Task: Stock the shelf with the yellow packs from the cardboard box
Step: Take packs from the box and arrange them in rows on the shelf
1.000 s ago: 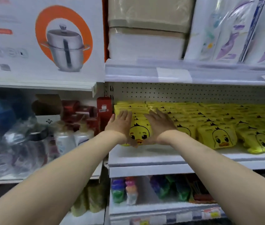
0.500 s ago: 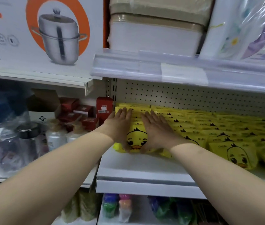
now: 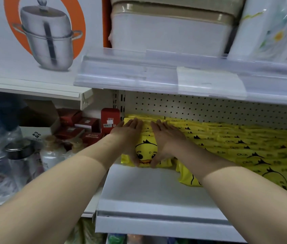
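Note:
Rows of yellow packs with a duck face (image 3: 241, 145) fill the white shelf (image 3: 149, 187) under the pegboard back. At the left end stands a row of yellow packs (image 3: 145, 150). My left hand (image 3: 127, 136) lies flat against the left side of this row, fingers straight and pointing at the back. My right hand (image 3: 167, 138) lies flat against its right side, thumb down at the front pack. The front pack's duck face shows between my wrists. The cardboard box is out of view.
Red boxes (image 3: 79, 125), bottles and wrapped goods (image 3: 1, 155) fill the neighbouring shelf on the left. A steamer pot box (image 3: 38, 32) and a white container (image 3: 170, 30) sit on the shelves above. The upper shelf's clear price rail (image 3: 156, 74) overhangs my hands.
Both hands have stayed flat on the two sides of the left row of packs. The camera has moved closer and tilted, and the row sits further back from the shelf's front edge.

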`<state>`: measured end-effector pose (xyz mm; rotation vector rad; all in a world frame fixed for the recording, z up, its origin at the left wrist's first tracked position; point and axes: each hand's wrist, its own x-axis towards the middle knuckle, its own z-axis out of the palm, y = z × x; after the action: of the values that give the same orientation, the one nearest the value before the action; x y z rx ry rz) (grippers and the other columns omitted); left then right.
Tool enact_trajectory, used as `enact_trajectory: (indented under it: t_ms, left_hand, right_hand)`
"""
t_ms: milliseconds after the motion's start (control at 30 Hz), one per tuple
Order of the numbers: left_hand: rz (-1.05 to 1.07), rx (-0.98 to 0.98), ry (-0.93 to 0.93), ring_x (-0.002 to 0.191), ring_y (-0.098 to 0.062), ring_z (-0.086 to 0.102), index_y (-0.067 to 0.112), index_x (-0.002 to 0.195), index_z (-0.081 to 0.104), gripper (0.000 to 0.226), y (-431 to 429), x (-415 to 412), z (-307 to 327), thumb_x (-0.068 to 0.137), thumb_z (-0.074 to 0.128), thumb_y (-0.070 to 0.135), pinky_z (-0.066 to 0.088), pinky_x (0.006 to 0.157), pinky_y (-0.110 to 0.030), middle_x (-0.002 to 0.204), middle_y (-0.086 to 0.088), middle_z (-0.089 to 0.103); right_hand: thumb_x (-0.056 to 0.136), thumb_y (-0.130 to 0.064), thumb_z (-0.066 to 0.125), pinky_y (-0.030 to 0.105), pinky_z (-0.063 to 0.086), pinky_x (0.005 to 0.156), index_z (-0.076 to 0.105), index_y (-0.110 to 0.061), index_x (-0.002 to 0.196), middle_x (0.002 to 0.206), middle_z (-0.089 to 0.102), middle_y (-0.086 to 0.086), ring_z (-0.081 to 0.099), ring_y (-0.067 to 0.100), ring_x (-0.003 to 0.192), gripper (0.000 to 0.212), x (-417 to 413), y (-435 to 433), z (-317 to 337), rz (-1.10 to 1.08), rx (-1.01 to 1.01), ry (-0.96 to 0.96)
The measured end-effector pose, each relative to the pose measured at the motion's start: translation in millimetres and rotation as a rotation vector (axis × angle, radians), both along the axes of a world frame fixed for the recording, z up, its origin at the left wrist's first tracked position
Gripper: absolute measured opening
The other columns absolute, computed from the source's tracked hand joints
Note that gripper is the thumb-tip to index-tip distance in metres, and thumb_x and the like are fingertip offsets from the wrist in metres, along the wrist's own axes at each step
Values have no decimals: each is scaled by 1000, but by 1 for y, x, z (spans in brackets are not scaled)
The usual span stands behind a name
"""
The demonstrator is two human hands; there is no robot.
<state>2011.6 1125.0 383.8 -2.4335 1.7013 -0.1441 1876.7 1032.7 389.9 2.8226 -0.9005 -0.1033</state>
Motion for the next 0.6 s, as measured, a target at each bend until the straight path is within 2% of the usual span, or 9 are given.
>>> enact_trajectory:
  t_ms: [167, 400, 600]
  left_hand:
    - [8, -46, 40, 151, -23, 1, 16, 155, -12, 153, -2, 4, 1, 48, 86, 65, 9, 122, -45, 165, -4, -5]
    - [-6, -94, 24, 151, -24, 3, 18, 156, -10, 149, 5, 2, -7, 51, 86, 63, 10, 122, -46, 165, -4, -3]
    - [17, -92, 39, 151, -24, 4, 19, 156, -7, 150, -4, 6, -5, 47, 88, 62, 14, 121, -50, 165, -4, -1]
  right_hand:
    - [51, -67, 87, 41, 13, 124, -8, -18, 158, 167, -4, 7, 6, 28, 154, 151, 7, 0, 3, -9, -20, -23]
    - [56, -64, 87, 40, 9, 124, -11, -18, 158, 167, -7, 7, 2, 27, 154, 149, 0, 8, -1, -26, -3, -34]
    - [50, -67, 87, 40, 17, 122, -5, -18, 158, 167, 1, 6, 11, 27, 153, 150, 9, 1, 1, -37, -45, -18]
